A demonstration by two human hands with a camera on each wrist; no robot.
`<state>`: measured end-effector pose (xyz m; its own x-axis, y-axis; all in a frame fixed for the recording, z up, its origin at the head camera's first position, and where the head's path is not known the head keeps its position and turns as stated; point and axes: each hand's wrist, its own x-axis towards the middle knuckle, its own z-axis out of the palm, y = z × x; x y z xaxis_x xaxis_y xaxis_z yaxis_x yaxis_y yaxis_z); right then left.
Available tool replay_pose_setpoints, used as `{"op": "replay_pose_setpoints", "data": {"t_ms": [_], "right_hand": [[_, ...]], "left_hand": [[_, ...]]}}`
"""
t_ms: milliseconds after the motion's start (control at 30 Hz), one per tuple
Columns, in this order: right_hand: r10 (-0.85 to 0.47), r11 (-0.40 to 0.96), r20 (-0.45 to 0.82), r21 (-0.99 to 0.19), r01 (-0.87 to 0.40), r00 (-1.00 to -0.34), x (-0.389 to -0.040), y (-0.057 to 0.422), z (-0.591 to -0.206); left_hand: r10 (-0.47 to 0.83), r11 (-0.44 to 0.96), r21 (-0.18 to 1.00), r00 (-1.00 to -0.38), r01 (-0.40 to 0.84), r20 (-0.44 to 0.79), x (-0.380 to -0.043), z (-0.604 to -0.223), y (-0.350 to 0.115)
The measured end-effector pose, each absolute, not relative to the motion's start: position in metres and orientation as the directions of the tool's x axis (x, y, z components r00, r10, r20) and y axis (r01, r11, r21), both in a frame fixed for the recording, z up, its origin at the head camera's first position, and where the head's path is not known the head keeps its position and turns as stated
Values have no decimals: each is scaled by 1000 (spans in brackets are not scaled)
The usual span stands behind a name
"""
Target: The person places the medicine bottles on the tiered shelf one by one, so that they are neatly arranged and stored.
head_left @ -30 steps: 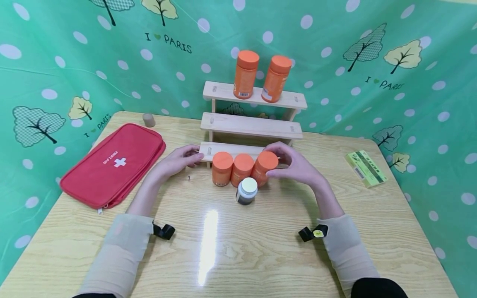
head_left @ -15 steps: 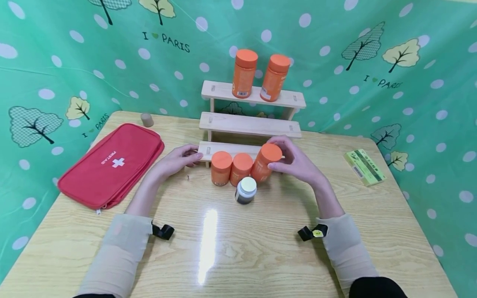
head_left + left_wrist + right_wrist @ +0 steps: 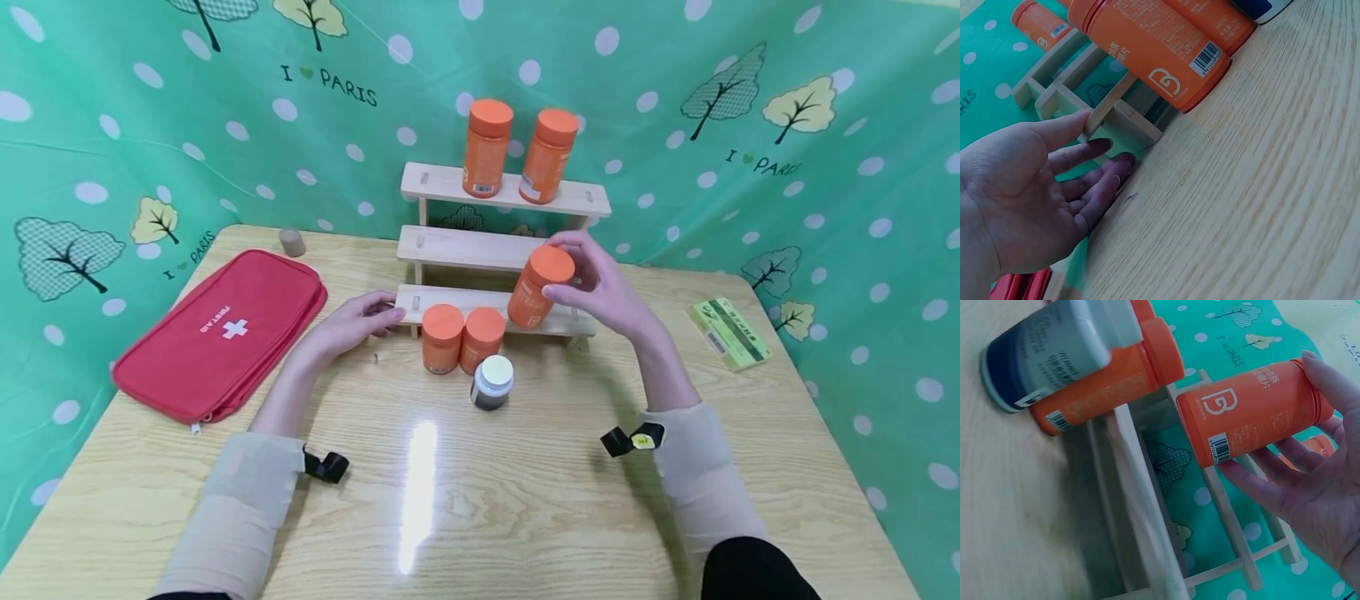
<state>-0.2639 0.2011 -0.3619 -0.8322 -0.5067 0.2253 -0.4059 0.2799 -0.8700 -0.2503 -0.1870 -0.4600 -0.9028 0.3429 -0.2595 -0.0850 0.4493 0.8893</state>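
Note:
My right hand grips an orange bottle near its cap, tilted and raised over the lowest step of a wooden three-step shelf. In the right wrist view, the bottle shows a white logo and barcode, its base apart from the boards. My left hand holds the left end of the lowest board, thumb on the board and index finger below it in the left wrist view. Two orange bottles stand on the table before the shelf, with a white-capped bottle in front of them.
Two more orange bottles stand on the top step. A red first-aid pouch lies left, with a small grey-brown cylinder behind it. A green-yellow box lies at right. A patterned green cloth hangs behind the table.
My right hand has lifted the rightmost orange bottle off the table, up and back over the lowest step. The left hand stays at the shelf's end.

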Motion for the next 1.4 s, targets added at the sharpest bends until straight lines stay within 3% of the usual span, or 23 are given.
{"op": "replay_pose_setpoints", "data": {"t_ms": [800,1400], "right_hand": [[-473,278,258,-864,-420,-843,-319,140,-310],[-440,295,253,-866,-405,-862,-335,113,-320]], "left_hand": [[352,442,893,-901,-77,-252,-251,-459,-186],[352,420,904,-904,-79,-243,-251,-459,-185]]}}
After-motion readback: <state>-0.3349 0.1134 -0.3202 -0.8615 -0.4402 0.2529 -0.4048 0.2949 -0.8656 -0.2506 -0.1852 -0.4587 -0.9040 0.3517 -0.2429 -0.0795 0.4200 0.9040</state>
